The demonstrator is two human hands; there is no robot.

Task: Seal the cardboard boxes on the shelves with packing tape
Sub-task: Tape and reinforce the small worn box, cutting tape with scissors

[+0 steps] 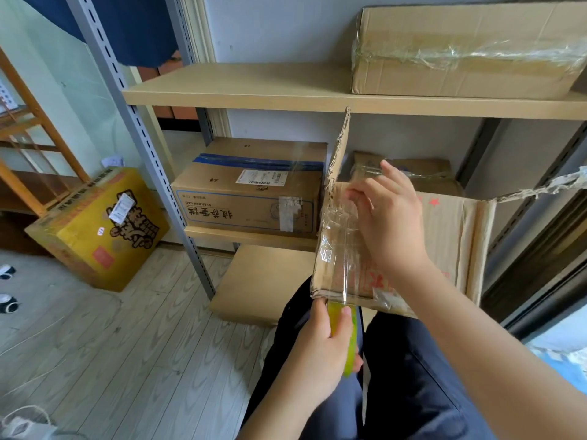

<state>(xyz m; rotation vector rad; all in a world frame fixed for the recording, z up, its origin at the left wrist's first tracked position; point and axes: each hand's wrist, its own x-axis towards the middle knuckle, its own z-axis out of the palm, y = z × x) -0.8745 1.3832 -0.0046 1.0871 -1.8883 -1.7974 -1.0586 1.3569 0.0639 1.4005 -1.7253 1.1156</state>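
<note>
Clear tape (pixel 344 249) runs taut down the box (pixel 444 236) on the person's lap; left hand (pixel 320 347) grips the roll (pixel 349 338), right hand (pixel 390 217) presses flat-fingered. Slack could wrinkle it; the upright flap (pixel 340 147) stays unsealed.

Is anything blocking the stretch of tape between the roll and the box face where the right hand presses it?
Nothing visible. The tape strip runs freely from the tape roll in the left hand up the open box to the right hand.
</note>
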